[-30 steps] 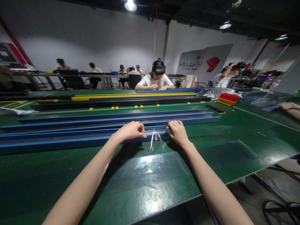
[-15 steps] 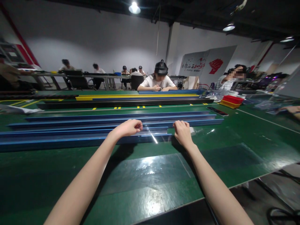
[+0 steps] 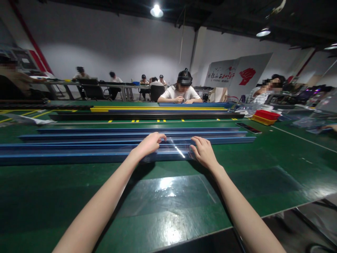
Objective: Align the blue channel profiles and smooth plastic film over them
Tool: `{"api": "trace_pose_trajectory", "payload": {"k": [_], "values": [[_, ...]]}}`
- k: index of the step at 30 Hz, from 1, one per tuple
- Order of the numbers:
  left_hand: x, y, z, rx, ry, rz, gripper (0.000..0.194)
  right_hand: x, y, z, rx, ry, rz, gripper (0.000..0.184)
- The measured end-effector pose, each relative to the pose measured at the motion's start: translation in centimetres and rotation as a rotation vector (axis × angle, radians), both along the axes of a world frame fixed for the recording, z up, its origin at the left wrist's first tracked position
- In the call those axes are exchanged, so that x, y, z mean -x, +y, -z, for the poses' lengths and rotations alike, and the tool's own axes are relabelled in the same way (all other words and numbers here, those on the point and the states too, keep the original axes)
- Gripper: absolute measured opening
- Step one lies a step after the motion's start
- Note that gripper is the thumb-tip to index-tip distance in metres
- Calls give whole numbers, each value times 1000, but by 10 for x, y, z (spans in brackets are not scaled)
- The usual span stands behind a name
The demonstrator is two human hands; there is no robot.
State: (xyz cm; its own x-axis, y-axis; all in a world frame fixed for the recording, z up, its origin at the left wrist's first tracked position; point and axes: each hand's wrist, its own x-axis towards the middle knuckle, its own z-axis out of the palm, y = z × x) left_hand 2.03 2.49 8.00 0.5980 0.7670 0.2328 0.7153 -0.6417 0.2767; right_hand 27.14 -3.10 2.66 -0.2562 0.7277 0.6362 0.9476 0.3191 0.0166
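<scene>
Between my two hands is a clear plastic sheet (image 3: pixel 176 147), with a bright streak of glare across it. It lies over the front blue channel strip (image 3: pixel 79 159). My left hand (image 3: pixel 152 143) is closed at the sheet's left end, the index finger reaching along its far edge. At the right end, my right hand (image 3: pixel 204 150) curls its fingers and thumb round the sheet's edge. Both palms face down and hide some of the contact. More long blue strips (image 3: pixel 223 140) run side by side behind.
A flat clear sheet (image 3: pixel 168 200) lies on the green table (image 3: pixel 147 232) near me. Beyond are a phone (image 3: pixel 249 128), red and yellow trays (image 3: pixel 265 116), a black strip (image 3: pixel 147 116) and yellow strips (image 3: pixel 110 109). Across the table sits a person (image 3: pixel 180 91).
My left hand has shifted slightly right. My right hand has opened out from a tighter curl, its fingers now at the sheet's right end. The view has turned a little left.
</scene>
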Motion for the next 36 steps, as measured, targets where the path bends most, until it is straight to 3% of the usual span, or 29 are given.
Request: {"api": "trace_pose_trajectory", "payload": {"k": [6,13,21,29,36], "values": [[-1,2,6,-11,6,-26,41,20,-10,-6,68,-34,-172,42],[-3,2,10,-34,28,-38,40,27,-13,-8,168,-104,-255,51],[-1,2,14,-85,70,-16,45,31,-14,-8,174,-155,-278,64],[-5,3,27,-179,126,-4,50,34,-8,2,194,-208,-227,51],[-9,5,41,-198,46,-34,34,28,-1,11,260,-196,-148,46]]}}
